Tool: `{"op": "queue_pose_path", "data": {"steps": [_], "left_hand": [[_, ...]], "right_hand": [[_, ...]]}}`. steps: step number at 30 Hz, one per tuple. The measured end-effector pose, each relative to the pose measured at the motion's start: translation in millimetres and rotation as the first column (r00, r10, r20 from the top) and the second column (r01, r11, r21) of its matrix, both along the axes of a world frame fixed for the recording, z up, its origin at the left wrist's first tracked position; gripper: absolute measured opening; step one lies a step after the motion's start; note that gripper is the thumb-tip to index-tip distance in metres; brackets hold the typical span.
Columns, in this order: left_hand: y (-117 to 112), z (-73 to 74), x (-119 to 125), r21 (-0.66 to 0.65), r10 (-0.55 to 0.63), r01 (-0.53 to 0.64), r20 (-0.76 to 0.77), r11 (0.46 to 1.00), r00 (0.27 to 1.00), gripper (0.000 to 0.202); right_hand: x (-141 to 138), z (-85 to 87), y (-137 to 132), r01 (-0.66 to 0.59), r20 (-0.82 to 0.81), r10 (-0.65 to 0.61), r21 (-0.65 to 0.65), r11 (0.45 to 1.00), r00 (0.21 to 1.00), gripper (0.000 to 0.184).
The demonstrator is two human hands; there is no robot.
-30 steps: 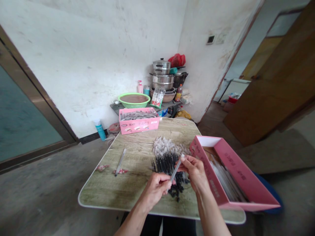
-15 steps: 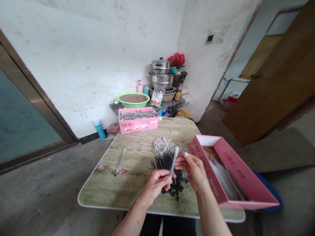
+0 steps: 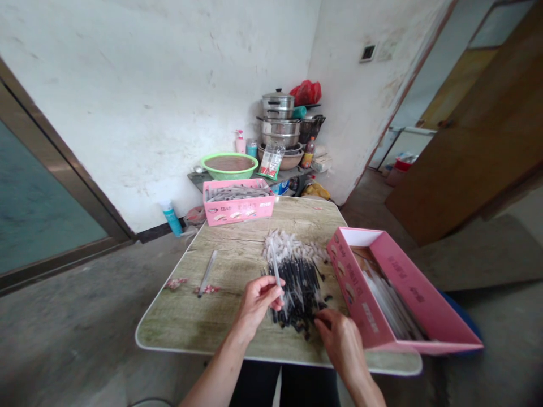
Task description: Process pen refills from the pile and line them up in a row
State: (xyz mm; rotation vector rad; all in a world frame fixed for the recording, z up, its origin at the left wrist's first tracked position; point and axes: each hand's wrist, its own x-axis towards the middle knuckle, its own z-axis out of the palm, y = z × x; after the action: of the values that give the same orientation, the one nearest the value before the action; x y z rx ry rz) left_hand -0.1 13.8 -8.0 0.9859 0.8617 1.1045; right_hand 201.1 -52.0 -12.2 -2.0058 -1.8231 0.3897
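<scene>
The left hand [image 3: 255, 302] pinches a pale tube [image 3: 275, 264], best held steady, lower center; the right hand [image 3: 339, 332], grip unclear, is at black pieces [image 3: 300, 282].

Over table [image 3: 182, 319]: clear tube [image 3: 275, 263], lower end hidden by left hand [image 3: 259, 301] | table's near half: right hand [image 3: 339, 332] at black parts [image 3: 301, 280], grip unclear, fingertips indistinct | table's far edge: small pink box [image 3: 238, 212], fine print unreadable | right of table: blue object [image 3: 465, 317], mostly hidden by large pink box [image 3: 356, 299] | below table: legs [image 3: 258, 384] cropped at bottom edge
</scene>
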Motion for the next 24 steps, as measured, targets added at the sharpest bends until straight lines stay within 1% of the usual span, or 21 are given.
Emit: {"op": "queue_pose_path", "data": {"steps": [4,8,11,13,14,15,16,17,18,19,20,21,22,23,24], "left_hand": [[-1,-2.3,4,-0.004,-0.011,0.011,0.011,1.0,1.0,0.034],[-3,0.0,5,-0.026,-0.033,0.034,0.009,0.999,0.999,0.035],[-4,3.2,4,-0.042,-0.034,0.035,0.019,0.999,0.999,0.035],[-4,4.9,4,-0.052,-0.029,0.03,0.03,0.998,0.999,0.036],[-4,5.5,4,-0.058,-0.028,0.03,0.035,0.998,0.999,0.036],[-4,6.1,4,-0.064,-0.028,0.03,0.038,0.997,0.999,0.037],[-5,6.6,4,-0.068,-0.028,0.031,0.04,0.997,0.999,0.037],[-5,7.1,4,-0.071,-0.029,0.032,0.043,0.997,0.999,0.038],[-5,7.7,5,-0.074,-0.03,0.033,0.045,0.997,0.999,0.038],[-6,8.5,5,-0.077,-0.032,0.036,0.047,0.996,0.998,0.038],[-7,9.4,6,-0.078,-0.036,0.039,0.05,0.996,0.998,0.038],[-8,10.3,8,-0.077,-0.039,0.043,0.052,0.996,0.998,0.037],[-9,11.2,9,-0.073,-0.045,0.049,0.055,0.996,0.997,0.037],[-10,12.1,10,-0.068,-0.054,0.058,0.059,0.996,0.997,0.036],[-11,12.9,11,-0.061,-0.062,0.066,0.066,0.996,0.996,0.035]], "right_hand": [[-9,-6.9,-4,0.015,0.075,-0.012,-0.042,0.999,0.997,0.014],[-12,-13.2,-1,0.022,0.129,-0.019,-0.023,0.999,0.992,0.013],[-11,-14.6,0,0.026,0.128,-0.024,-0.019,0.999,0.992,0.013],[-9,-12.4,1,0.039,0.074,-0.037,-0.025,0.999,0.997,0.013],[-9,-10.3,2,0.044,0.013,-0.043,-0.019,0.999,0.999,0.012],[-8,-7.6,2,0.043,-0.08,-0.043,-0.008,0.999,0.996,0.011],[-7,-4.6,3,0.039,-0.211,-0.037,0.004,0.999,0.977,0.01],[-7,-1.2,3,0.03,-0.375,-0.025,0.008,1.0,0.927,0.01],[-6,2.4,4,0.013,-0.55,-0.01,0.001,1.0,0.835,0.011],[-6,6.0,4,-0.011,-0.709,-0.001,-0.012,1.0,0.705,0.014],[-6,9.6,4,-0.039,-0.831,0.001,-0.025,0.999,0.557,0.017],[-7,13.0,4,-0.067,-0.91,0.0,-0.03,0.997,0.414,0.019],[-8,16.0,3,-0.085,-0.955,0.001,-0.025,0.996,0.295,0.019],[-9,18.4,3,-0.092,-0.979,0.004,-0.015,0.996,0.206,0.019],[-10,20.2,2,-0.087,-0.991,0.007,-0.005,0.996,0.137,0.018]]}}
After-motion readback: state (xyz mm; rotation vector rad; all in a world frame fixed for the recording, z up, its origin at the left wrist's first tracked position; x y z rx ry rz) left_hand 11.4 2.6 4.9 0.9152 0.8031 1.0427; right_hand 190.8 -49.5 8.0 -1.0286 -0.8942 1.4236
